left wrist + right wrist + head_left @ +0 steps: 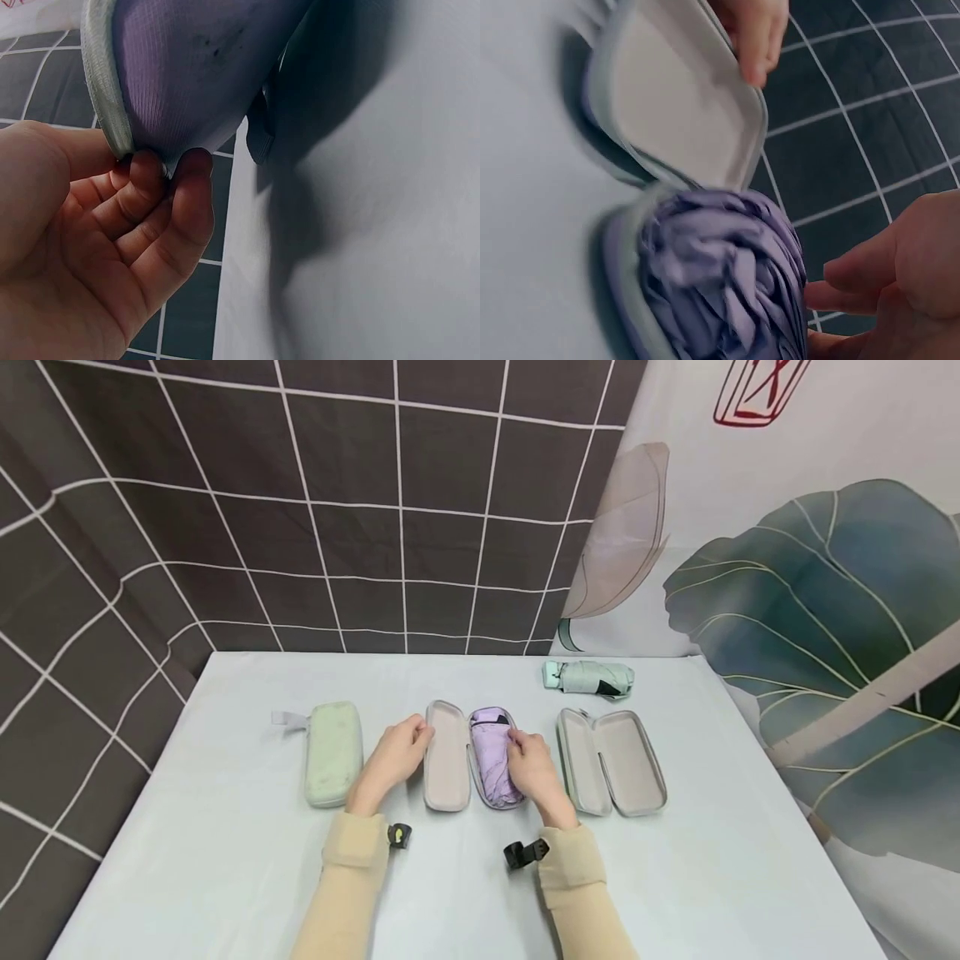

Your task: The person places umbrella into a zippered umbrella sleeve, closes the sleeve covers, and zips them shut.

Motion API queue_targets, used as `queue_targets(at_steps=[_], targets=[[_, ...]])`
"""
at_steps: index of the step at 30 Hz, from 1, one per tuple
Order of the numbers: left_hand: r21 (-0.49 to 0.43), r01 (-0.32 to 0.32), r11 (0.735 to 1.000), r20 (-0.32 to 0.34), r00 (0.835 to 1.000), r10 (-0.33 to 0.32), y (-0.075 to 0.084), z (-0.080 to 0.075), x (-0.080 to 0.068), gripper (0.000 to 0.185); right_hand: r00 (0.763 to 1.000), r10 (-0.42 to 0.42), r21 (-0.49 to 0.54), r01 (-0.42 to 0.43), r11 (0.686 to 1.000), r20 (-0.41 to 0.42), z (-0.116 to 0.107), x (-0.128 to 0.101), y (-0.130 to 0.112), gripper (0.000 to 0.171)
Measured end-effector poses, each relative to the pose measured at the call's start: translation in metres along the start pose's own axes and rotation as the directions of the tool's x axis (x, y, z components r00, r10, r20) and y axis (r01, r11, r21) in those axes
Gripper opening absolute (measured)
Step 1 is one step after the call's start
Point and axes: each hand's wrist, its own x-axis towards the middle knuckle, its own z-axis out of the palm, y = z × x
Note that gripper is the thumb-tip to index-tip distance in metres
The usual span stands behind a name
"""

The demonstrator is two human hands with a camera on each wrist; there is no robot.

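A purple case with a pale zipper edge lies unfolded mid-table, its beige-lined lid (447, 756) to the left. In its right half sits a folded purple umbrella (495, 758), its wrinkled fabric filling the right wrist view. My left hand (396, 752) pinches the lid's rim at its far left corner; the left wrist view shows fingertips and thumb on the zipper edge (105, 82). At the umbrella's right side is my right hand (534, 768), its fingertips by the fabric near the case's rim. Its fingers (847, 296) look relaxed and are partly hidden behind the umbrella.
Left of the hands lies a closed light green case (333, 753) with a grey strap. To the right an unfolded case (632, 764) shows its beige lining. A folded mint umbrella (588, 678) lies near the back edge of the white table (225, 877).
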Motion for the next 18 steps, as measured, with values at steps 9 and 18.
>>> queue_targets(at_steps=[9,18], targets=[[-0.016,-0.002,1.000,0.002,1.000,0.002,0.000,0.001,-0.001,0.021,0.997,0.071,0.024,-0.071,0.997,0.024,-0.006,0.016,0.017,0.038],[-0.009,-0.005,1.000,-0.012,1.000,0.005,0.000,0.000,0.000,0.022,0.993,0.107,0.050,-0.109,0.993,0.046,-0.003,0.021,0.026,0.032]])
